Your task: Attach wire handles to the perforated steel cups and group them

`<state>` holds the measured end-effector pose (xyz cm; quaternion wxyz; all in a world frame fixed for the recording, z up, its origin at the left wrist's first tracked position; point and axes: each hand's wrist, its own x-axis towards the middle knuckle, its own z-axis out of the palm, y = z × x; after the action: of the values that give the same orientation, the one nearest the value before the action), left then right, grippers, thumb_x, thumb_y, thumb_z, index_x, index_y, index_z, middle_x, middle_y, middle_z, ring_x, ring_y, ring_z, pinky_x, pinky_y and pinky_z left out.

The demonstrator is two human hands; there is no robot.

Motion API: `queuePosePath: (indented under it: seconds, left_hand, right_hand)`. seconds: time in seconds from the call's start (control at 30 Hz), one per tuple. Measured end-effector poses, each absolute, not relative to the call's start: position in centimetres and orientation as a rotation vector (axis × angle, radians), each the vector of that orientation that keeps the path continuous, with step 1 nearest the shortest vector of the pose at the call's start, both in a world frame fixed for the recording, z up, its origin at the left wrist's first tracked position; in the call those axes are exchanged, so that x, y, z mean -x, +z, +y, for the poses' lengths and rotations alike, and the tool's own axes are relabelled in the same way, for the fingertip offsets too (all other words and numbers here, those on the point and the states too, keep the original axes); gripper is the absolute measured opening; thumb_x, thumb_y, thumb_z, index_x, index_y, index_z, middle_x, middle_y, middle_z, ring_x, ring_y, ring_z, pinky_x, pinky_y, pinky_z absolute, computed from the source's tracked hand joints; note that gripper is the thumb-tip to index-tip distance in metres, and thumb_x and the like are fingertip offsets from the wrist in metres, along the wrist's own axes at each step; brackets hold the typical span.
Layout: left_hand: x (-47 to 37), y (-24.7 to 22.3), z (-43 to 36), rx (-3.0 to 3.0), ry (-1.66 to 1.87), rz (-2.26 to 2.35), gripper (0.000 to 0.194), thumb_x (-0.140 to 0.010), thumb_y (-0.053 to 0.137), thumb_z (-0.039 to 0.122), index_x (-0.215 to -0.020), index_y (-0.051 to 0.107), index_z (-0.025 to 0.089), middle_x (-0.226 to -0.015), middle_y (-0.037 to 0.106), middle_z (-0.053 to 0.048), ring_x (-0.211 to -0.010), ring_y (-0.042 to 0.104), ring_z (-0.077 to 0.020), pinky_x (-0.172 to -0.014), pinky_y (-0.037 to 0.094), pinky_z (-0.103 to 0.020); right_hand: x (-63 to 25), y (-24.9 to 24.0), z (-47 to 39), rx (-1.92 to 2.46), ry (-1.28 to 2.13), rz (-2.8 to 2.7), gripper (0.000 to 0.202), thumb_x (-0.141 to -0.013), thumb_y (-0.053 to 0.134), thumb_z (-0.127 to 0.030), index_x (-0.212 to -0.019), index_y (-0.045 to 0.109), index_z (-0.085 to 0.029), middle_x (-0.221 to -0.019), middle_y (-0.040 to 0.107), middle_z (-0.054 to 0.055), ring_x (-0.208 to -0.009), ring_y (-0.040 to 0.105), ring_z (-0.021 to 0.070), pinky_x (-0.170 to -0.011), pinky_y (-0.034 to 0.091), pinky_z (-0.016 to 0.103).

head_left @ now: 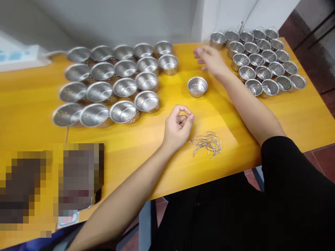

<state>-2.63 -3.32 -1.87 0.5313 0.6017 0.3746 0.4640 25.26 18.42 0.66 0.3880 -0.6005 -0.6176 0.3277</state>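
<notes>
My left hand [178, 127] is over the middle of the table, its fingers curled and the thumb tip against the index finger; no object shows in it. Just right of it lies a loose pile of thin, curved metal wires [208, 143]. A single perforated metal cup [197, 87] stands upright between my hands, touched by neither. My right hand [209, 60] is stretched toward the back of the table, slightly blurred, fingers extended and holding nothing visible. It is near the left end of a group of cups with wires across them [240, 60].
Rows of similar perforated cups [125, 87] fill the left-middle of the yellow table [125, 146]. A blurred-out dark object [78, 174] lies at the front left. A white box [21, 55] with a cable is at the back left. A wall [131, 21] borders the back.
</notes>
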Motion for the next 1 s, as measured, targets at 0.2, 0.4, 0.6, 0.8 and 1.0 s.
queuePosePath:
  seconds: [0.2, 0.4, 0.6, 0.8, 1.0]
  left_hand:
    - [2.4, -2.6, -2.0, -1.349, 1.268, 0.840, 0.031, -0.098, 0.090, 0.038, -0.106, 0.061, 0.031, -0.057, 0.038, 0.017, -0.045, 0.015, -0.0109, -0.049, 0.006, -0.029]
    - [3.0, -1.8, -1.5, -1.416, 1.200, 0.870, 0.030, -0.089, 0.089, 0.036, -0.102, 0.063, 0.031, -0.052, 0.038, 0.018, -0.042, 0.014, -0.0102, -0.047, 0.005, -0.027]
    - [4.2, -2.2, -1.4, -1.420, 1.180, 0.908, 0.033, -0.087, 0.094, 0.037, -0.102, 0.065, 0.031, -0.050, 0.040, 0.017, -0.040, 0.016, -0.0097, -0.045, 0.008, -0.025]
    - [4.1, -1.3, -1.5, -1.407, 1.117, 0.923, 0.034, -0.082, 0.092, 0.037, -0.099, 0.064, 0.030, -0.049, 0.041, 0.017, -0.040, 0.017, -0.0085, -0.046, 0.008, -0.023]
    - [3.6, -0.5, -2.2, -1.450, 0.955, 0.900, 0.032, -0.084, 0.089, 0.044, -0.100, 0.066, 0.028, -0.052, 0.042, 0.016, -0.042, 0.023, -0.0087, -0.046, 0.014, -0.023]
  right_hand:
    - [-23.9, -0.7, 9.0, 1.300, 0.728, -1.798, 0.104, -0.101, 0.078, -0.112, -0.165, 0.080, -0.030, -0.182, 0.076, 0.018, -0.172, 0.067, 0.0520, -0.152, 0.049, 0.077]
    - [-24.3, -4.2, 6.1, 1.257, 0.641, -1.888, 0.130, -0.091, 0.080, -0.122, -0.179, 0.072, -0.027, -0.204, 0.048, 0.026, -0.196, 0.032, 0.0600, -0.159, 0.022, 0.087]
    - [-24.1, -5.3, 6.6, 1.250, 0.585, -1.991, 0.104, -0.108, 0.083, -0.103, -0.179, 0.071, -0.027, -0.203, 0.050, 0.024, -0.195, 0.037, 0.0554, -0.162, 0.026, 0.082]
    - [-23.4, -5.3, 6.0, 1.340, 0.451, -2.022, 0.050, -0.114, 0.088, -0.031, -0.162, 0.080, -0.019, -0.194, 0.059, 0.025, -0.187, 0.055, 0.0437, -0.161, 0.039, 0.066]
    - [-23.9, -4.9, 5.3, 1.344, 0.354, -1.992, 0.035, -0.109, 0.088, -0.018, -0.144, 0.087, -0.016, -0.181, 0.070, 0.028, -0.176, 0.067, 0.0429, -0.154, 0.051, 0.064]
